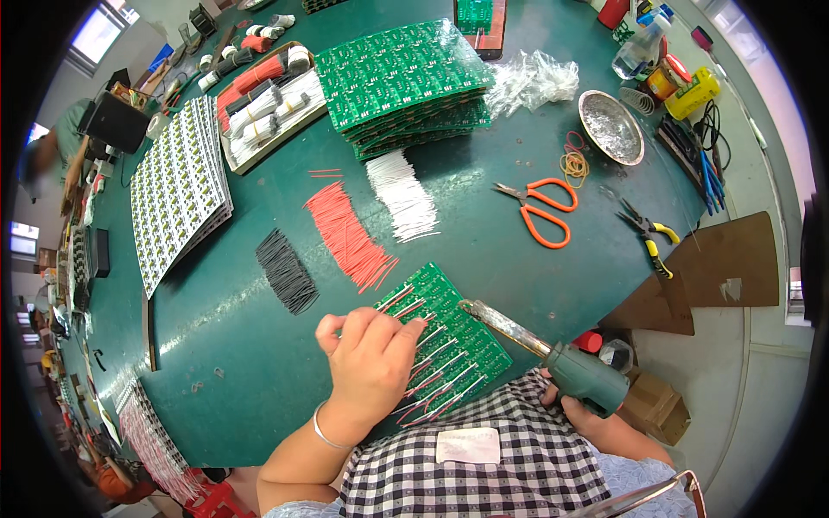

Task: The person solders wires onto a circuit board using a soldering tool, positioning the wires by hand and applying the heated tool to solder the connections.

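Note:
A green circuit board (492,350) lies on the table in front of me, with rows of thin white and red wires (445,350) along it. My left hand (371,358) is over the board's left side, fingers closed in a pinch at a wire; the fingertips partly hide it. My right hand (577,413) grips a green soldering gun (587,377), whose metal tip points at the board's upper part. Beyond the board are bundles of cut wires: black (287,272), red (347,233) and white (402,197).
Stacked green boards (401,73) stand at the back, beside a box of wire bundles (272,108) and white panels (177,190). Orange-handled scissors (546,211), rubber bands (574,167), a metal bowl (611,128) and yellow-handled pliers (649,233) are on the right.

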`<state>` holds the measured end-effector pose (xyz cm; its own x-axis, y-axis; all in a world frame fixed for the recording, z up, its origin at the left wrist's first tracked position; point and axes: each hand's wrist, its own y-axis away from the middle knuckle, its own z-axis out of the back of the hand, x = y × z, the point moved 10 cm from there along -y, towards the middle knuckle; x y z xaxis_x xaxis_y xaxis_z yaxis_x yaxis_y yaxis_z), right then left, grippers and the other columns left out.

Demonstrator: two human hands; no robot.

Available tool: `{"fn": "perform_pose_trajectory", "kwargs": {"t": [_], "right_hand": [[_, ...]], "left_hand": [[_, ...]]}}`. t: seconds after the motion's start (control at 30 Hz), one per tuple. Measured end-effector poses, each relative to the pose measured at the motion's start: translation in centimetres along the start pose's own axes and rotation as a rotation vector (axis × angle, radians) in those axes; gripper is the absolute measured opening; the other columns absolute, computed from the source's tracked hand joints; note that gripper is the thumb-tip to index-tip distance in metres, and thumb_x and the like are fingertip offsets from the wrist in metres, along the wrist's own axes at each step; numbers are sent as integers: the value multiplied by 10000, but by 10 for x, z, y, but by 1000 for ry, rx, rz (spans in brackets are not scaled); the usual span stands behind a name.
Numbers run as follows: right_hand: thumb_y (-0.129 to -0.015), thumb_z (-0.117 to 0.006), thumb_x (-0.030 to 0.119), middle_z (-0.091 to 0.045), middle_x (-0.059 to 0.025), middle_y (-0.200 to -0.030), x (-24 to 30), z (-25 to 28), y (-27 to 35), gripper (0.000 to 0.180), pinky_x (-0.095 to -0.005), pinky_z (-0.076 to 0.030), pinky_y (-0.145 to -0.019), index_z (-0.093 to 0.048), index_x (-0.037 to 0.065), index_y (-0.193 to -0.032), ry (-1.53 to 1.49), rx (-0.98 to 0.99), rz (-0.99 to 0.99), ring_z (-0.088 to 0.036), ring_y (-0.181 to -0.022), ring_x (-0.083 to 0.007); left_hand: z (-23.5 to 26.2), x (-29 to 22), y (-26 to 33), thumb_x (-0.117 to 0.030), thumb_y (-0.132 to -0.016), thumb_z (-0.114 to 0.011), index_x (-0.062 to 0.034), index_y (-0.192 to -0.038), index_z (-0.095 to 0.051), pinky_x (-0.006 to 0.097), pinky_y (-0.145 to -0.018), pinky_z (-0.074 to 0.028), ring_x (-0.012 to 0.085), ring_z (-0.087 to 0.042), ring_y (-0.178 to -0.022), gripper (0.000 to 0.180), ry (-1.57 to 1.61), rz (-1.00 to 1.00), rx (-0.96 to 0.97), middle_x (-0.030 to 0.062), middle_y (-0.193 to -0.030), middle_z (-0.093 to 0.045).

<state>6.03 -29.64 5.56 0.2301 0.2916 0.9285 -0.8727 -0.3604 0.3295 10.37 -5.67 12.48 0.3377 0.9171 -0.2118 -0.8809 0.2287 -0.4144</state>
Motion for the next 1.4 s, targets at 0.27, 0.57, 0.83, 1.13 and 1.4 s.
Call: {"fn": "perform_pose_trajectory", "kwargs": {"t": [0.27,0.57,0.83,1.13,1.4], "right_hand": [[-815,-567,25,-628,-86,-813,22,3,-3,213,-289,-512,-662,-599,-24,-1020,92,-11,254,-634,-700,-163],[-754,-626,36,-655,-102,-866,10,4,6,206,-320,-513,-701,-635,-3,-956,179,6,306,-646,-754,-220],[-728,-651,35,-667,-121,-917,3,3,6,238,-340,-511,-765,-649,4,-964,233,-24,242,-648,-841,-255],[-727,-658,29,-668,-130,-934,20,-4,3,231,-353,-514,-765,-659,9,-957,307,5,370,-654,-833,-276],[-723,-664,36,-661,-129,-927,12,-1,6,223,-355,-514,-739,-656,14,-945,291,-31,322,-647,-801,-282]], "left_hand": [[19,-17,1,-105,-671,-681,-159,-854,-681,351,-778,-302,144,-499,-771,191,127,-27,-81,-55,-739,-525],[-3,-19,7,-97,-673,-724,-151,-797,-680,331,-736,-288,135,-481,-685,142,116,-37,-24,-53,-648,-469],[-7,-18,7,-99,-674,-733,-156,-788,-671,334,-739,-282,129,-475,-665,142,112,-39,-20,-52,-641,-467],[-6,-19,6,-100,-665,-733,-158,-781,-669,336,-742,-281,126,-475,-663,145,111,-33,-18,-53,-641,-468],[-8,-18,7,-108,-667,-735,-162,-771,-668,336,-744,-280,127,-471,-660,135,107,-37,-19,-53,-638,-462]]}}
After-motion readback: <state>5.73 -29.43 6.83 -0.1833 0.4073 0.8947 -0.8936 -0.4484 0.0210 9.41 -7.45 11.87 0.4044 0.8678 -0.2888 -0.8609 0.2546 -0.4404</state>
